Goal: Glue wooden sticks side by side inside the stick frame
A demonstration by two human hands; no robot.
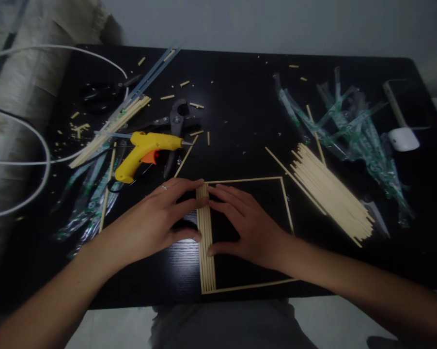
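Note:
A square frame of thin wooden sticks (247, 180) lies on the black table near its front edge. Along its left side, several wooden sticks (205, 252) rest side by side in a flat band. My left hand (163, 213) touches the band's left edge with its fingertips and thumb, the fingers stretched and apart. From inside the frame my right hand (245, 223) meets the band's right edge, fingers stretched, thumb lower down. Neither hand wraps around a stick. The right forearm hides the frame's lower right corner.
A yellow glue gun (151, 145) lies left of centre beside dark pliers (180, 114). Black scissors (98, 94), plastic wrappers (91, 213) and a white cable (46, 150) are at left. At right are a stick pile (331, 194), more wrappers (364, 121), a phone (407, 104) and a white case (403, 139).

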